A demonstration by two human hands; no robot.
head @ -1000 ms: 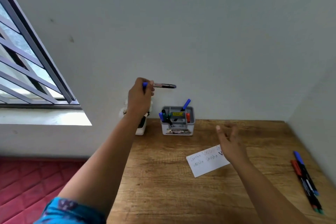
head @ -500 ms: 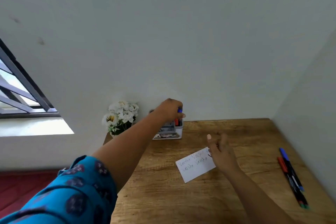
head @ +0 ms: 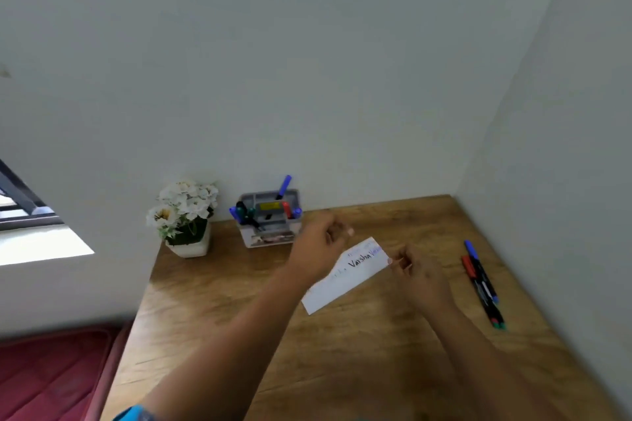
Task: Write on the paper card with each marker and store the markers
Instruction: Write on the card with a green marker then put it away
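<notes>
The white paper card (head: 342, 284) lies slanted on the wooden table (head: 222, 301), with handwriting along its upper part. My left hand (head: 319, 248) hovers over the card's upper left edge, fingers loosely curled and holding nothing. My right hand (head: 415, 272) sits at the card's right corner with curled fingers and a fingertip at the edge; blur hides whether it pinches the card. The grey marker holder (head: 270, 215) stands at the back by the wall with several markers in it, one blue marker (head: 284, 186) sticking up. On the right lie a blue marker (head: 477, 265), a red marker (head: 468, 267) and a black marker (head: 492, 309).
A white pot of white flowers (head: 186, 215) stands at the table's back left corner, left of the holder. Walls close off the table at the back and on the right. A window (head: 20, 208) is at the far left, and a red mat (head: 51, 376) lies below the table's left edge.
My left hand carried a marker to the holder, let it go there and drew back empty over the card. My right hand's fingers curled and shifted to the card's right corner. The view swung right.
</notes>
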